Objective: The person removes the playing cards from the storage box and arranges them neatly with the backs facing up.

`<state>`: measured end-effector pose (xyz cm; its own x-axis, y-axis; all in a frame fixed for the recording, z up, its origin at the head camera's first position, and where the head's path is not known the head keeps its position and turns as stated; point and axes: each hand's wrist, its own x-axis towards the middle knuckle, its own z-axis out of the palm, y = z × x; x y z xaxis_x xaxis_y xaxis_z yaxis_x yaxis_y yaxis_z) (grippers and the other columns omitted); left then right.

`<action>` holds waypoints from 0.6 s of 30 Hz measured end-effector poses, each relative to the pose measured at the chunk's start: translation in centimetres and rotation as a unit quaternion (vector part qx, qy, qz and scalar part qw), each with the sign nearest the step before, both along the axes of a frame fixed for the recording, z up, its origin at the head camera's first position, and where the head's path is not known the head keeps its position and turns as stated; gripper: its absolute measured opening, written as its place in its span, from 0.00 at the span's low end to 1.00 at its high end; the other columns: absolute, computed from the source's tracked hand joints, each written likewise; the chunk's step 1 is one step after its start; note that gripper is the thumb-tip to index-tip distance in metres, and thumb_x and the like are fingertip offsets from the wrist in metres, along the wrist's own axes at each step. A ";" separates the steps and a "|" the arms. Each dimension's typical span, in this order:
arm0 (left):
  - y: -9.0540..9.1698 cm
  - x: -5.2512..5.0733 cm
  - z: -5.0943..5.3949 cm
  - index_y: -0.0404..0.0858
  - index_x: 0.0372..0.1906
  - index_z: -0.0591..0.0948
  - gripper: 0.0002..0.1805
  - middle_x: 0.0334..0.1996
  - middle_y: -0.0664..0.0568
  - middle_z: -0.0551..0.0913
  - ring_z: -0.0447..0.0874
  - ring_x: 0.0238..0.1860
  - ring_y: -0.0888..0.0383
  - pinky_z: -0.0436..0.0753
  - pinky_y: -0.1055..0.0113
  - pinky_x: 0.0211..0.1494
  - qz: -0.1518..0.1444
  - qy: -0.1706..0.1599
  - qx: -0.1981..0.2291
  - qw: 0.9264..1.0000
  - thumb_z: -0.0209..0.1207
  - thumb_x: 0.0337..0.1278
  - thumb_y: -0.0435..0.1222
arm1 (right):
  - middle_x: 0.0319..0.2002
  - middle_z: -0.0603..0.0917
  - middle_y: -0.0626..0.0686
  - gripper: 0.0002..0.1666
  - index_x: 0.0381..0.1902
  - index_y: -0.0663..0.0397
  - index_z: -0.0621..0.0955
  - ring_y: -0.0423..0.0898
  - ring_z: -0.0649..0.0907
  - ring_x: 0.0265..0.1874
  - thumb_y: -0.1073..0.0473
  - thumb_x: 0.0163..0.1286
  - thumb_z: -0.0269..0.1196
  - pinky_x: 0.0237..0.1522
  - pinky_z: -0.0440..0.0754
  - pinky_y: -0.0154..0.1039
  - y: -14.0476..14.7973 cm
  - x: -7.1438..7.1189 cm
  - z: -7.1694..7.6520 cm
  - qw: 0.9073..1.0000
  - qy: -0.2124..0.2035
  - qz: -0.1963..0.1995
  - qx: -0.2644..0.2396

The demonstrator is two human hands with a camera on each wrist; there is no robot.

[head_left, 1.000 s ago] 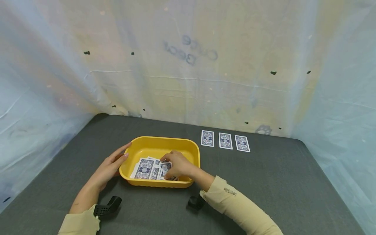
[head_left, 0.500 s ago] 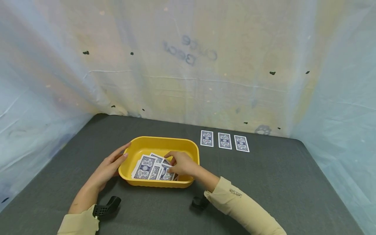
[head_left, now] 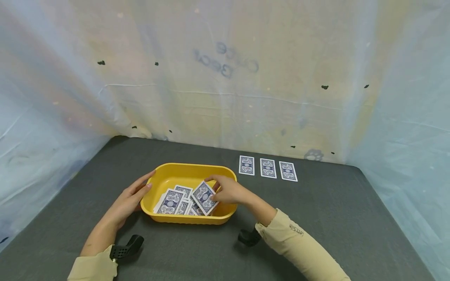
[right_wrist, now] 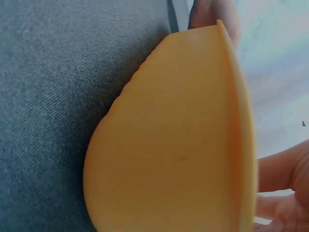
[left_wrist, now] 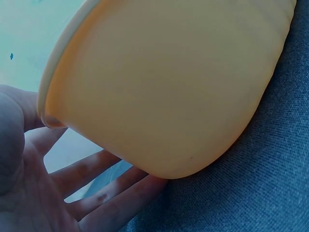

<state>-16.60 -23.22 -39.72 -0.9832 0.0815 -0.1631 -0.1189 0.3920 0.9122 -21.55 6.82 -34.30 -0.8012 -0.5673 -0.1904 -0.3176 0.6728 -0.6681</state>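
Note:
A yellow tray (head_left: pixel 190 220) holds several blue-and-white patterned cards (head_left: pixel 170 201), backs up. Over its right part, my right hand (head_left: pixel 228 190) pinches one card (head_left: pixel 204 198) at its right edge, tilted above the others. At the tray's left end my left hand (head_left: pixel 128 201) rests with extended fingers touching the wall and the thumb by the rim. The left wrist view has that hand (left_wrist: pixel 82 188) beside the tray's outer wall (left_wrist: pixel 164 96). In the right wrist view the tray wall (right_wrist: pixel 169 135) hides the card and part of the right hand (right_wrist: pixel 285 188).
Three cards lie in a row at the back of the dark table (head_left: pixel 302 218), right of the tray: left (head_left: pixel 247 165), middle (head_left: pixel 268 168) and right (head_left: pixel 288 171). Translucent sheeting (head_left: pixel 218 113) stands behind and at both sides.
My right hand has moved right and raised a card from the pile, its back now in full view. Cards beneath have shifted. The left hand stays at the tray.

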 end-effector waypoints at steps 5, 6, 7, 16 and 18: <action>0.0 0.0 0.0 0.56 0.77 0.49 0.35 0.70 0.33 0.58 0.71 0.60 0.41 0.80 0.53 0.51 0.001 0.000 -0.003 1.000 0.43 0.70 0.57 | 0.42 0.79 0.59 0.41 0.70 0.54 0.64 0.47 0.79 0.33 0.69 0.59 0.65 0.34 0.78 0.35 0.8 0.2 0.2 1.000 0.003 -0.011 -0.020; 0.0 0.1 0.0 0.56 0.77 0.49 0.35 0.70 0.33 0.59 0.71 0.60 0.41 0.80 0.53 0.51 0.001 -0.001 -0.002 1.000 0.43 0.70 0.57 | 0.43 0.79 0.60 0.42 0.71 0.53 0.64 0.47 0.79 0.33 0.69 0.59 0.64 0.34 0.78 0.35 0.9 0.3 0.2 1.000 0.004 -0.012 -0.025; 0.0 0.1 0.0 0.56 0.77 0.49 0.35 0.70 0.33 0.59 0.70 0.60 0.41 0.80 0.53 0.52 0.002 -0.001 -0.002 1.000 0.43 0.70 0.57 | 0.43 0.79 0.60 0.42 0.71 0.53 0.64 0.48 0.79 0.34 0.69 0.59 0.64 0.34 0.78 0.35 1.0 0.3 0.2 0.999 0.007 -0.014 -0.029; 0.0 0.1 0.1 0.56 0.77 0.49 0.35 0.70 0.33 0.58 0.70 0.60 0.41 0.80 0.53 0.52 -0.002 -0.004 -0.004 1.000 0.43 0.70 0.57 | 0.42 0.77 0.60 0.39 0.69 0.49 0.64 0.47 0.81 0.32 0.69 0.62 0.63 0.33 0.83 0.38 2.0 0.6 -0.1 0.992 0.005 -0.075 -0.105; 0.0 0.1 0.1 0.55 0.77 0.49 0.35 0.69 0.33 0.58 0.70 0.60 0.41 0.80 0.52 0.52 -0.002 -0.002 -0.004 1.000 0.43 0.70 0.57 | 0.41 0.76 0.60 0.39 0.68 0.48 0.64 0.47 0.80 0.31 0.70 0.61 0.63 0.33 0.82 0.37 2.2 0.7 -0.1 0.986 0.004 -0.088 -0.140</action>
<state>-16.55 -23.18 -39.60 -0.9822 0.0833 -0.1683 -0.1219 0.3994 0.9086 -20.89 9.05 -34.37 -0.8932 -0.4479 -0.0402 -0.2171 0.5077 -0.8337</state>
